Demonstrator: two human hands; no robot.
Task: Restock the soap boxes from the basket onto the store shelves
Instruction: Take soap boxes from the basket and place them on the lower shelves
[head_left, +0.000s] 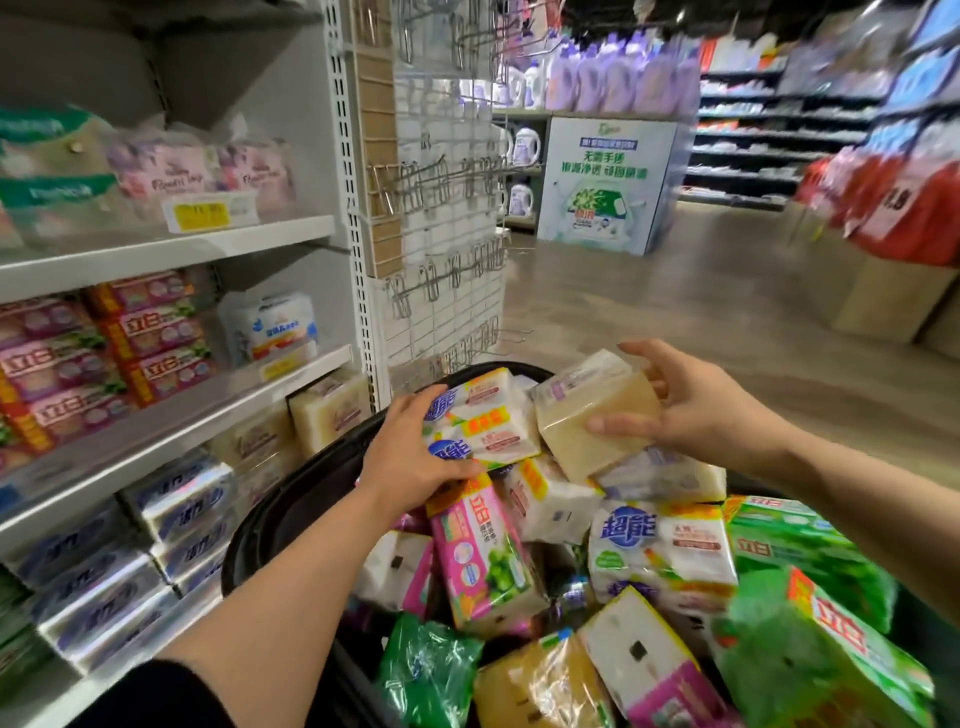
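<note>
I see the black basket (270, 525) heaped past its rim with wrapped soap packs, its left edge just beside the store shelves (171, 415), whose lower tiers are already lined with packs right to the front lip; a little open room shows on the middle tier beside the white-and-blue pack (272, 325). To the right the aisle floor (701, 312) lies open toward a display stand (602, 182). My left hand (410, 452) has its grip curled over the near edge of a white, yellow and blue soap pack (483, 423) lying on top of the pile at the basket's far side, thumb along its lower edge. My right hand (696, 410) has a beige soap block (597, 410) pinched between thumb below and fingers above, the grip spread wide across its right end. That block is tilted, its long axis running from lower left up to the right, one corner pressed against the pack under my left hand.
</note>
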